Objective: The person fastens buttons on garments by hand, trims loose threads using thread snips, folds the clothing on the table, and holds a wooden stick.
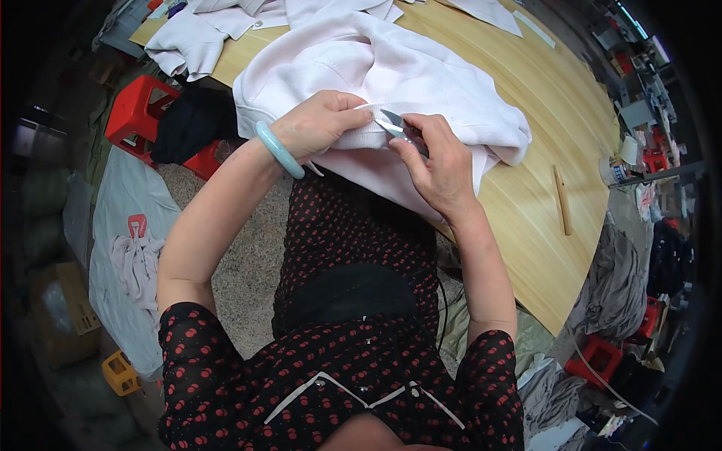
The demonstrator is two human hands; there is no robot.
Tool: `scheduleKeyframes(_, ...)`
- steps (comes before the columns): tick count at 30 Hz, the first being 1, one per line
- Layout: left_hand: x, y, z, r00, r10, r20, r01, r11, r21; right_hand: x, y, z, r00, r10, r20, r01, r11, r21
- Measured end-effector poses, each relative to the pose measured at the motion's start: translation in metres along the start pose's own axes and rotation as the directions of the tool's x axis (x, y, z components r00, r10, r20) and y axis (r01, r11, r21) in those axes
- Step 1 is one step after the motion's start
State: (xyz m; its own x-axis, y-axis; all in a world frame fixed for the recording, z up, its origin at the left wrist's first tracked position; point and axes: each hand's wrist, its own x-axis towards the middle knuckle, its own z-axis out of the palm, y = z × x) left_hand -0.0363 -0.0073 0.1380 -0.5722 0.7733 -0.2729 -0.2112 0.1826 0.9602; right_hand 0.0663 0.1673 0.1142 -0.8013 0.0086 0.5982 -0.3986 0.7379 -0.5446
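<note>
A pale pink knitted garment [444, 86] lies bunched over the table edge, its lower part hanging toward my lap. My left hand [329, 120], with a light green bangle on the wrist, pinches the garment's ribbed band between thumb and fingers. In my right hand [440, 161] is a small pair of thread snips [396, 128], held between thumb and fingers. The two blades point left and stand apart, right at the ribbed band beside my left fingertips. Whether a thread lies between the blades is too small to tell.
More pale garments [192, 41] lie at the far left of the wooden table [541, 113]. A thin wooden stick [562, 200] rests on its right side. Red stools [139, 113] with dark cloth stand to the left. Piles of grey cloth [613, 282] are at the right.
</note>
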Motion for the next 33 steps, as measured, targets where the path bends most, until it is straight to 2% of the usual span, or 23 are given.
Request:
scheduleKeyframes(5, 0.001, -0.001, 0.001, 0.999, -0.038, -0.005, 0.038, 0.999, -0.024, -0.003, 0.003, 0.001, 0.998, 0.043, 0.044, -0.044, 0.999, 0.007)
scheduleKeyframes(8, 0.004, -0.006, -0.002, 0.998, -0.068, 0.013, 0.068, 0.997, -0.030, -0.004, 0.002, -0.001, 0.998, 0.018, 0.053, -0.017, 1.000, -0.011)
scheduleKeyframes(11, 0.003, -0.003, -0.001, 1.000, -0.023, 0.022, 0.024, 0.997, -0.068, 0.001, -0.001, -0.010, 0.996, 0.091, 0.000, -0.091, 0.993, 0.070)
scheduleKeyframes(14, 0.003, -0.002, -0.001, 0.999, -0.010, 0.043, 0.009, 1.000, 0.018, 0.010, -0.003, -0.010, 1.000, 0.010, -0.024, -0.008, 0.999, 0.045)
scheduleKeyframes(17, 0.002, -0.002, -0.002, 0.997, 0.016, 0.073, -0.029, 0.984, 0.177, 0.014, 0.003, -0.007, 0.952, 0.189, 0.243, -0.225, 0.966, 0.131)
scheduleKeyframes(18, -0.001, -0.002, -0.002, 0.996, 0.088, 0.007, -0.084, 0.922, 0.379, 0.017, 0.006, -0.008, 0.921, 0.250, 0.300, -0.301, 0.944, 0.138)
scheduleKeyframes(20, -0.012, -0.005, -0.002, 0.963, 0.256, -0.089, -0.112, 0.675, 0.729, 0.021, 0.007, -0.008, 0.914, 0.273, 0.301, -0.327, 0.934, 0.145)
scheduleKeyframes(21, -0.014, -0.014, -0.008, 0.900, 0.411, -0.143, -0.143, 0.591, 0.794, 0.022, 0.007, -0.008, 0.910, 0.284, 0.301, -0.339, 0.928, 0.151)
scheduleKeyframes(23, -0.020, -0.038, -0.026, 0.701, 0.689, -0.183, -0.146, 0.390, 0.909, 0.029, 0.009, -0.009, 0.905, 0.322, 0.278, -0.383, 0.901, 0.205)
scheduleKeyframes(24, -0.025, -0.039, -0.033, 0.743, 0.625, -0.238, -0.119, 0.474, 0.873, 0.032, 0.012, -0.009, 0.899, 0.334, 0.284, -0.402, 0.886, 0.229)
scheduleKeyframes(28, -0.044, -0.032, -0.047, 0.844, 0.467, -0.263, -0.107, 0.628, 0.771, 0.045, 0.017, -0.008, 0.912, 0.326, 0.251, -0.395, 0.864, 0.314)
scheduleKeyframes(31, -0.047, -0.021, -0.055, 0.936, 0.200, -0.291, -0.011, 0.841, 0.540, 0.053, 0.015, -0.009, 0.902, 0.361, 0.238, -0.425, 0.842, 0.332)
scheduleKeyframes(33, -0.048, -0.020, -0.065, 0.938, 0.244, -0.246, -0.074, 0.835, 0.545, 0.057, 0.016, -0.008, 0.905, 0.369, 0.211, -0.423, 0.836, 0.350)
